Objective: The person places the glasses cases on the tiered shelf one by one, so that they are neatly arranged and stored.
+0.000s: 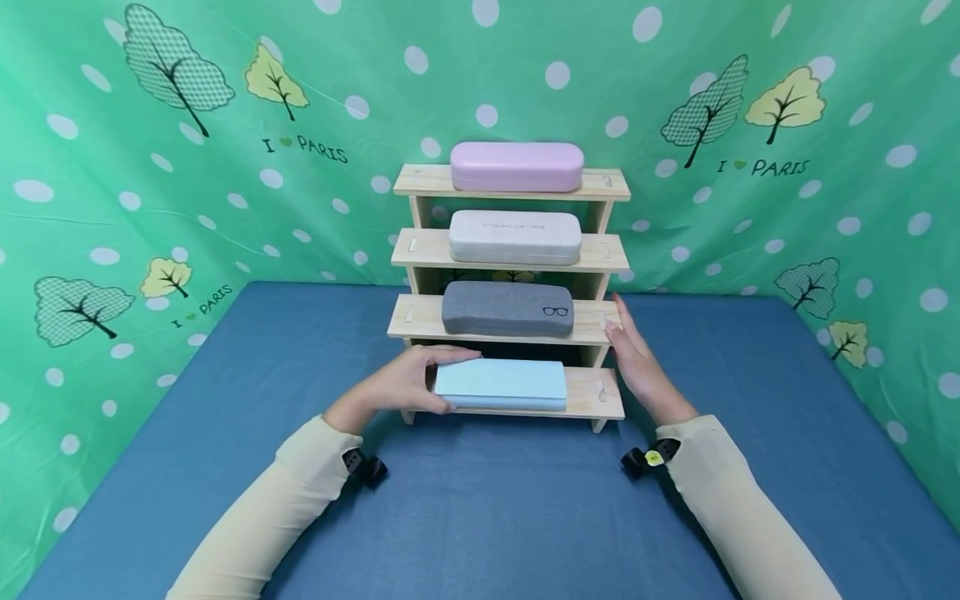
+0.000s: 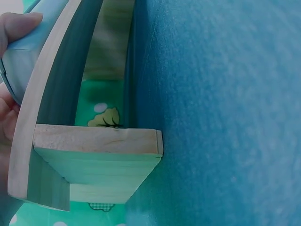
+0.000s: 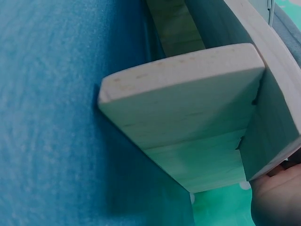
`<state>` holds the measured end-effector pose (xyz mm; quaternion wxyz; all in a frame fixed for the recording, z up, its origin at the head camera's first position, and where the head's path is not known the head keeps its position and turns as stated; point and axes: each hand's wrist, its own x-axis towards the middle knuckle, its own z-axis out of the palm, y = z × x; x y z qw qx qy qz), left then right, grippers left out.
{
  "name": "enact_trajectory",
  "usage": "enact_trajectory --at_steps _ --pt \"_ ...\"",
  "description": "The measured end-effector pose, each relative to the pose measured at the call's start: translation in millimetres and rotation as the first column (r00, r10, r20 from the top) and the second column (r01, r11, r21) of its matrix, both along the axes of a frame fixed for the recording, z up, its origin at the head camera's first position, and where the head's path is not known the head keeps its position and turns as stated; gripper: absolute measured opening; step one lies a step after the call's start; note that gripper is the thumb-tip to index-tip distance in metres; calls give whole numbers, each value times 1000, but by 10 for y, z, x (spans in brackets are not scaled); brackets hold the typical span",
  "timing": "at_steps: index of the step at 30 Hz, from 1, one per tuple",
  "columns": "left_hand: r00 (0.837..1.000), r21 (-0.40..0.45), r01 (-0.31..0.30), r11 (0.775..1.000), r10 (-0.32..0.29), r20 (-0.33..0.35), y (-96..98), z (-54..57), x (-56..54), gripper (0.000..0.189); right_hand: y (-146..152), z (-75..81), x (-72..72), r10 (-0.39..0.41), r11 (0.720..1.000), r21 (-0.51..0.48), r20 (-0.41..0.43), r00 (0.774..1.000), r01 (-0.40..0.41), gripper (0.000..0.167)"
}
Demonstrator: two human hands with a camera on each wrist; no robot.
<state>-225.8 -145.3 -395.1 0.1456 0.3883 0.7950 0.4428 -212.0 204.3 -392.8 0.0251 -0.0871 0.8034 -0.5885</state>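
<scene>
A light blue glasses case (image 1: 501,382) lies on the lowest tier of a stepped wooden rack (image 1: 592,393). My left hand (image 1: 401,379) grips the case by its left end, thumb at the front and fingers behind; in the left wrist view the thumb (image 2: 21,26) presses on the case (image 2: 28,59). With fingers fairly straight, my right hand (image 1: 641,367) touches the right end of the tier above. The right wrist view catches only part of that hand (image 3: 277,197) beside the rack's wood (image 3: 188,75).
Higher tiers carry a dark grey glasses case (image 1: 506,309), a white case (image 1: 515,238) and, on top, a pink case (image 1: 517,167). The rack stands on a blue-covered table (image 1: 495,508). Behind hangs a green polka-dot cloth (image 1: 510,75).
</scene>
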Motion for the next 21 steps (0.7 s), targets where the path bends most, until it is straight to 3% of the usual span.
enact_trajectory --at_steps 15,21 --pt "999 -44 19 999 -20 -26 11 3 23 71 -8 -23 -22 1 1000 1 -2 1000 -1 59" --pt "1000 -12 0 1000 1 20 -63 -19 45 71 -7 -53 -40 -2 1000 8 -6 1000 2 61"
